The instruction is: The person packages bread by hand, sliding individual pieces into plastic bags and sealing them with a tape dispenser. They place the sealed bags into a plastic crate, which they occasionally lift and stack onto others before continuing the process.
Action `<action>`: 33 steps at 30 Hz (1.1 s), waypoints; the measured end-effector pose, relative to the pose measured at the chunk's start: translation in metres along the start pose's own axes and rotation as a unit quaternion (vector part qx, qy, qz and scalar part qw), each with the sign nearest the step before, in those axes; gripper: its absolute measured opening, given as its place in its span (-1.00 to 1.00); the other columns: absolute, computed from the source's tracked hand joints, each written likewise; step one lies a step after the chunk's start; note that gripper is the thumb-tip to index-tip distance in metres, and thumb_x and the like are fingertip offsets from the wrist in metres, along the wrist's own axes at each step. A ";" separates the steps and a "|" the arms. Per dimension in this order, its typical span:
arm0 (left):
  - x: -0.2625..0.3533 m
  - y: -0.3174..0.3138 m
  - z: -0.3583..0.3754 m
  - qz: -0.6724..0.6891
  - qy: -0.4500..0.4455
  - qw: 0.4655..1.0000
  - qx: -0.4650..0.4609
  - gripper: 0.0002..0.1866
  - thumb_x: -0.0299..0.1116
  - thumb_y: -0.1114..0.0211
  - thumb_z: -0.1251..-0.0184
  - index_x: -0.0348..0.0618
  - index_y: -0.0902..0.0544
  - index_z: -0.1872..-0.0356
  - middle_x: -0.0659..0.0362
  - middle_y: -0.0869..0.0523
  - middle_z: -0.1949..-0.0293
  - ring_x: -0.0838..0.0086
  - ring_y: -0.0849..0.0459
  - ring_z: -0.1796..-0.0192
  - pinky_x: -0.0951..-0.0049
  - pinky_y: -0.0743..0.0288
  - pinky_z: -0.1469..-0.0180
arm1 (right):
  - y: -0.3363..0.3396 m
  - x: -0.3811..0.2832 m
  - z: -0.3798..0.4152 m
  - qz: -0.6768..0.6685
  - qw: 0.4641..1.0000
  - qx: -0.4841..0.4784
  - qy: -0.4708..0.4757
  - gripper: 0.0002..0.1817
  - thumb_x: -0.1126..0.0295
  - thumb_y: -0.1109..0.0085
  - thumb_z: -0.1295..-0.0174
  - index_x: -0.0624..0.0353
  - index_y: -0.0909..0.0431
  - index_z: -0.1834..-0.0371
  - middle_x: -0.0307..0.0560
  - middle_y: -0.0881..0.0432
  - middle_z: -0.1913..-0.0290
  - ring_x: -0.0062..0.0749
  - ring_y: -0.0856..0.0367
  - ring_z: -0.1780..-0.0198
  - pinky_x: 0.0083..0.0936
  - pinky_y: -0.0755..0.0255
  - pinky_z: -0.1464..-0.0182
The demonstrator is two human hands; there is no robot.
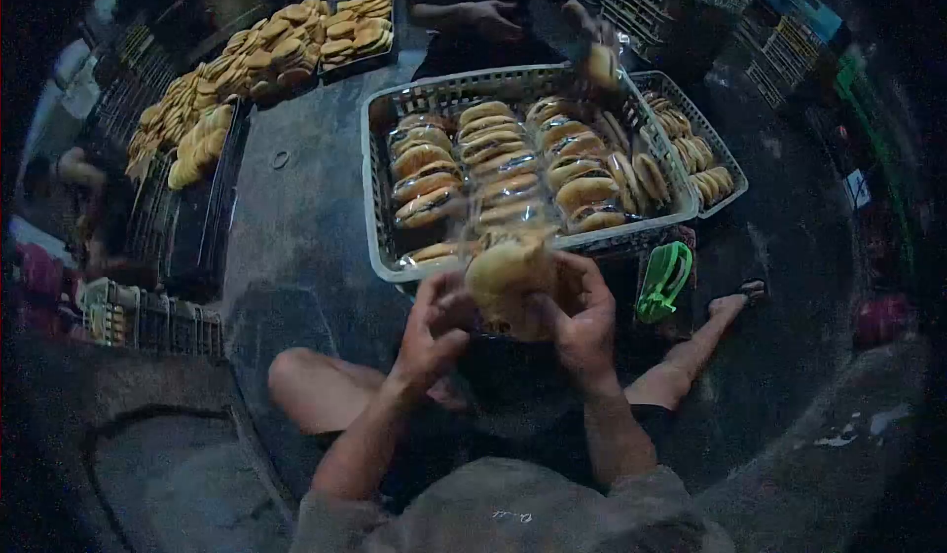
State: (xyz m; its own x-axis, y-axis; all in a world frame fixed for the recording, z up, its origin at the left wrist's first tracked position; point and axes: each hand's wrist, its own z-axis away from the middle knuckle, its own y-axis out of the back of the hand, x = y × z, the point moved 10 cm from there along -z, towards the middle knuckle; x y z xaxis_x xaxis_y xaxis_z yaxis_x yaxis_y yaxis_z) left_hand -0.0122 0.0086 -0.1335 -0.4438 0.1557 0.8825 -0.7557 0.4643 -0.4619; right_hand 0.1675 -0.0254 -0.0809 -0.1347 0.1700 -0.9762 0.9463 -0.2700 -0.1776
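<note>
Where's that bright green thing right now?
In the head view, the green thing is on your right, just outside the near right corner of the big basket, between your right hand and your right foot.

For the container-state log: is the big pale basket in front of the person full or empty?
Mostly full: rows of buns take up most of the basket; dark gaps show along its left side.
</note>
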 end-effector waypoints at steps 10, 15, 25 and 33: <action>-0.010 -0.021 -0.006 -0.021 -0.048 0.998 -0.038 -0.16 -0.38 -0.63 0.06 -0.19 -0.34 -0.28 0.18 -0.53 -0.15 0.43 -0.54 -0.20 0.36 -0.45 -0.27 | 0.009 -0.011 0.036 0.125 0.986 -0.025 0.110 -0.90 0.46 -0.26 -0.29 0.23 -0.57 0.20 -0.14 -0.66 0.18 -0.45 -0.63 0.10 -0.47 -0.49 -0.03; -0.008 -0.017 0.001 -0.128 -0.052 0.989 0.060 -0.35 -0.19 -0.58 -0.08 -0.23 -0.44 -0.11 0.15 -0.61 0.01 0.44 -0.59 -0.06 0.41 -0.49 -0.14 | 0.006 0.000 0.042 0.154 0.986 0.022 0.064 -0.88 0.40 -0.21 -0.35 0.22 -0.55 0.21 -0.18 -0.62 0.31 -0.49 -0.60 0.21 -0.53 -0.47 0.05; -0.001 -0.033 0.003 -0.062 -0.077 0.991 0.093 -0.53 0.04 -0.10 -0.50 -0.17 -0.43 -0.11 0.05 -0.68 0.06 0.43 -0.65 0.00 0.41 -0.55 -0.04 | 0.018 0.003 0.039 0.231 0.965 0.110 0.064 -0.76 0.26 -0.14 -0.41 0.23 -0.48 0.29 -0.10 -0.55 0.43 -0.44 -0.52 0.35 -0.42 -0.41 0.26; 0.000 -0.014 0.005 -0.050 -0.096 0.973 0.206 -0.77 -0.24 -0.05 -0.56 -0.19 -0.45 0.01 -0.03 -0.68 0.01 0.34 -0.68 -0.05 0.34 -0.55 -0.14 | 0.024 0.017 0.039 0.238 0.962 0.124 0.056 -0.77 0.26 -0.14 -0.41 0.20 -0.48 0.31 -0.11 -0.51 0.46 -0.42 -0.48 0.40 -0.42 -0.38 0.30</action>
State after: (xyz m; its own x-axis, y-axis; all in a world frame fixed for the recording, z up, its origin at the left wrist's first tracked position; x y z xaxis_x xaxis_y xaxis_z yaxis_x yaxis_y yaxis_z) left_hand -0.0041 -0.0024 -0.1279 -0.4095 -0.0555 0.9106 -0.9112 0.0732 -0.4053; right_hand 0.1768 -0.0659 -0.1064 0.3416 0.0695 -0.9373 0.7925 -0.5573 0.2475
